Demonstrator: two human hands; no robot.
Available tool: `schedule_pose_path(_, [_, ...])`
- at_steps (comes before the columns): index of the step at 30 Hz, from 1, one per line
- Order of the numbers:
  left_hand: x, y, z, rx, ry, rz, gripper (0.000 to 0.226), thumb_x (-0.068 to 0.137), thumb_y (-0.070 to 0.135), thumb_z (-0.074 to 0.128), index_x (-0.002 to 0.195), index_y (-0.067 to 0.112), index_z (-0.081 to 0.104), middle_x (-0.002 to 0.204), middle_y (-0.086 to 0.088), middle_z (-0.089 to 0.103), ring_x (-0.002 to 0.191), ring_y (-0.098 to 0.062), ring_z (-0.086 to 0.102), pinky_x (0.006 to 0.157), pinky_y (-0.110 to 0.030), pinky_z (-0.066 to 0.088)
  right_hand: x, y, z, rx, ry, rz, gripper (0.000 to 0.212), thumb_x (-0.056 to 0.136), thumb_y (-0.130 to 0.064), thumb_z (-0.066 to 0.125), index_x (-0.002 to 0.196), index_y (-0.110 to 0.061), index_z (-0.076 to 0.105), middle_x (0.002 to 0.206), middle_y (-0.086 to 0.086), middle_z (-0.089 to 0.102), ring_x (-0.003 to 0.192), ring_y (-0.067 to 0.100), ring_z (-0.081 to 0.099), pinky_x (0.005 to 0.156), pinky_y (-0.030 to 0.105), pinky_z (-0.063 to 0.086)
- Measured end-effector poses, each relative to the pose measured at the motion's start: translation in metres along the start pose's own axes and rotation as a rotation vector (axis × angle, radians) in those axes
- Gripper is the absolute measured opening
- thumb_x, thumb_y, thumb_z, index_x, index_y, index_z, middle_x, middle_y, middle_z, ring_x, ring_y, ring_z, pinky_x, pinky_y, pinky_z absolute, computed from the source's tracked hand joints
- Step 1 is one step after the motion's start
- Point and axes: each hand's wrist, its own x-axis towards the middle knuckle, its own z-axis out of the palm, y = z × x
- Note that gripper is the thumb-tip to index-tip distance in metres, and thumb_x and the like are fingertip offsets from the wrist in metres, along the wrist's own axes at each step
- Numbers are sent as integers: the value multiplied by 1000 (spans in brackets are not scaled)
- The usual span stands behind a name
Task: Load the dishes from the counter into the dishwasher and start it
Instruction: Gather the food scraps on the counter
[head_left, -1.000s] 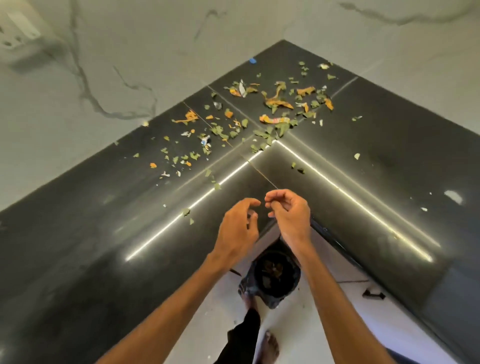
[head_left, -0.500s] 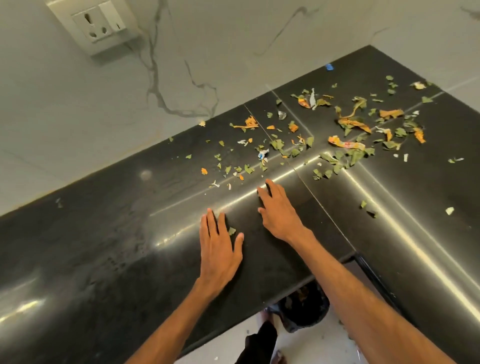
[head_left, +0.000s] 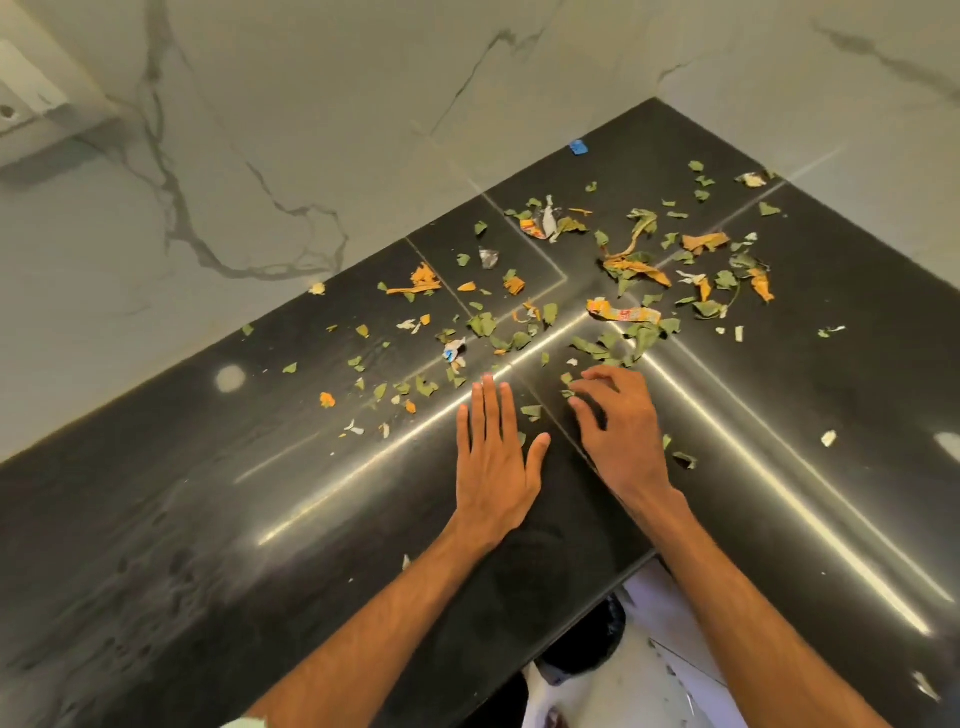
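Note:
A black L-shaped counter (head_left: 218, 519) fills the view, with no dishes or dishwasher in sight. Scattered over its inner corner lie green leaf bits (head_left: 483, 325), orange peel and wrapper scraps (head_left: 623, 313). My left hand (head_left: 493, 457) lies flat on the counter, palm down, fingers straight and nearly together, holding nothing. Beside it my right hand (head_left: 618, 426) rests with fingers curled like a rake, its fingertips touching small leaf bits at the near edge of the litter.
White marble wall (head_left: 363, 130) rises behind the counter, with a socket plate (head_left: 26, 98) at the far left. A small blue scrap (head_left: 578, 147) lies by the wall. Below the counter's inner corner stands a dark bin (head_left: 587, 639) on white floor.
Both hands went from raised near the counter edge to resting on the counter, then slid further toward the scraps. My right hand's fingers have curled onto the leaf bits.

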Motion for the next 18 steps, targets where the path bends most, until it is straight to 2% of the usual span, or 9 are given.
schedule_pose_path(1, [7,10,3,3,-3,34,78,104,57,25,159,8,-1,167,-10,-10,154,-24,-12,124,-50,11,-3,9,-13,5,64,68,22,92,-10,68,114,-12,72,119,4,60,116,17,52,103,19,39])
schedule_pose_path(4, [24,37,13,14,-9,117,79,104,57,24,159,7,-3,167,-11,-10,154,-24,-12,124,-49,10,-19,43,-42,-25,164,233,26,93,-15,65,118,-14,69,127,2,58,123,17,50,106,40,44])
schedule_pose_path(6, [35,55,20,14,-10,159,78,104,56,24,159,7,-3,167,-12,-10,154,-24,-12,125,-49,9,-32,64,-48,-50,105,316,37,96,-25,62,131,-13,61,144,4,49,138,18,40,115,45,37])
schedule_pose_path(8, [46,72,26,9,-15,192,76,105,54,23,159,6,-1,167,-12,-9,154,-24,-11,125,-49,7,-43,78,-46,-116,-28,372,59,101,-39,54,150,-9,40,164,6,23,153,20,16,124,44,23])
schedule_pose_path(10, [57,87,31,4,-26,236,74,106,51,23,159,6,-1,167,-12,-10,154,-24,-12,125,-49,6,-47,84,-38,-251,-130,337,75,104,-50,39,159,-5,15,169,8,-3,156,20,-7,126,43,9])
schedule_pose_path(12, [70,99,34,-45,-41,318,68,107,42,24,159,8,-4,167,-10,-11,154,-23,-13,124,-50,7,-39,86,-31,-367,-173,243,77,106,-53,28,159,-3,2,168,11,-12,155,21,-14,126,43,4])
schedule_pose_path(15, [90,107,27,-226,-28,401,63,107,23,30,159,10,-1,168,-6,-7,154,-16,-8,124,-50,10,-7,94,-25,-329,-183,192,74,107,-49,28,159,-3,1,168,12,-10,155,22,-12,127,46,7])
schedule_pose_path(18, [108,100,14,-286,133,314,60,107,20,36,160,10,9,168,-6,2,155,-15,-2,126,-45,8,35,110,-28,-131,-168,153,71,107,-44,33,160,-8,3,169,7,-9,155,19,-13,126,47,10])
